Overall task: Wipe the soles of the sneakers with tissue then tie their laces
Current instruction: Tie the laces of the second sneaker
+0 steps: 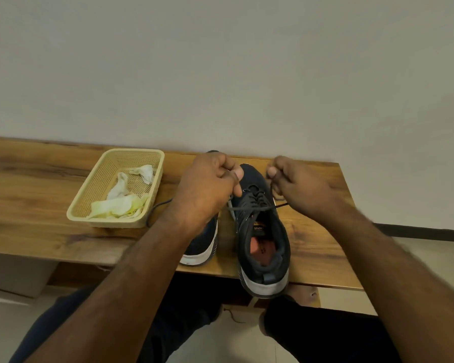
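Two dark navy sneakers with white soles stand side by side on the wooden table [37,179], toes toward the wall. The right sneaker [262,231] shows its open mouth and orange insole. Its black lace [252,208] stretches taut across the tongue. My left hand [207,189] pinches one end of that lace above the left sneaker [202,247], which my forearm mostly hides. My right hand [299,187] pinches the other lace end just right of the shoe's toe. A loose lace [157,208] of the left sneaker trails toward the basket.
A cream plastic basket [100,184] with crumpled used tissues [121,203] sits on the table left of the shoes. The plain wall runs along the table's far edge. The right sneaker's heel overhangs the front edge. My knees and a bare foot are below.
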